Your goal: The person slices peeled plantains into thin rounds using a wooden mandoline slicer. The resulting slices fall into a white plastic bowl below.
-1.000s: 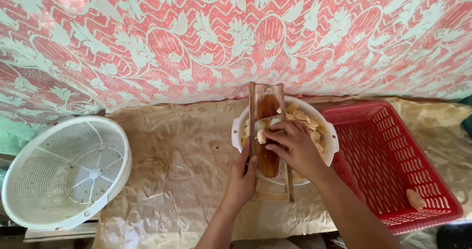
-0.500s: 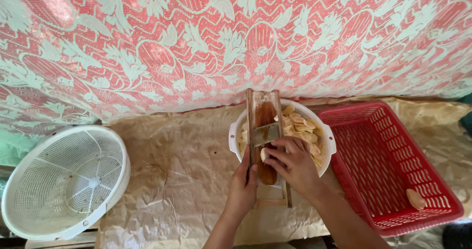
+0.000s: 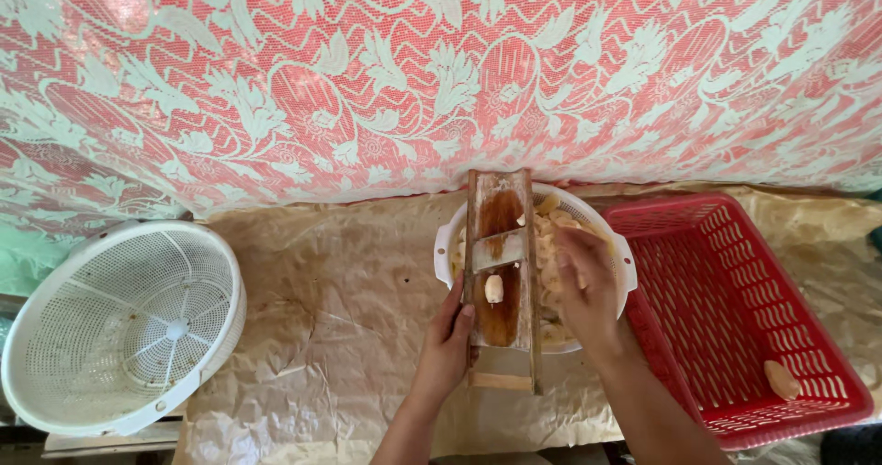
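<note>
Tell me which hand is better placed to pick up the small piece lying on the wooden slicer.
Right. The right hand is free over the bowl beside the piece; the left hand grips the slicer edge, steadying it.

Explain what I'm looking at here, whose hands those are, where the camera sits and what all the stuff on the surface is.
There is no machine: a person wears a camera on the head, looking down at their own two bare hands. The left hand grips the edge of a wooden slicer board with a metal blade, laid across a white bowl of pale slices. One small pale piece lies on the board. The right hand is over the bowl; whether it holds anything is unclear. A white colander sits to the left, a red basket with one pale piece to the right, all on crumpled brown paper. A red patterned cloth hangs behind.
</note>
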